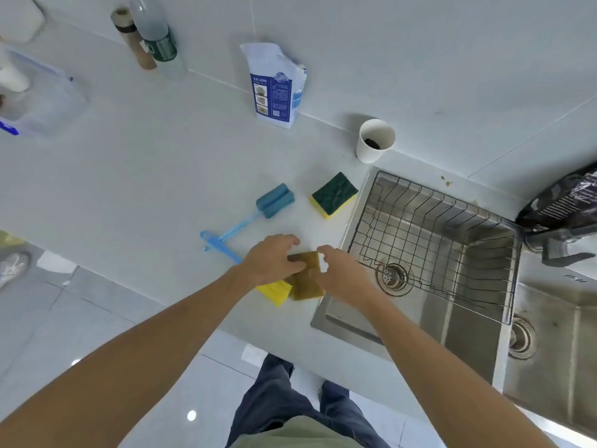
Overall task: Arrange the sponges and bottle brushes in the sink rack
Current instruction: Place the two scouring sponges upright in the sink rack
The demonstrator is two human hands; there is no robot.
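Hands meet at the counter (135, 176) edge beside the wire sink rack (433, 240), left hand (269, 260) and right hand (342, 274) both grasping an olive-brown sponge (305, 286) with curled fingers (324, 250), above a yellow sponge (274, 291).

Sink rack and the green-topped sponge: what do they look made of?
Sink rack: thin metal wire with a dark finish, possibly coated, judging by its fine welded grid of straight rods; it sits in a brushed steel sink. Green-topped sponge: soft yellow foam under a dark green, rough fibrous scouring pad; the matte mottled top and porous-looking yellow side suggest so.
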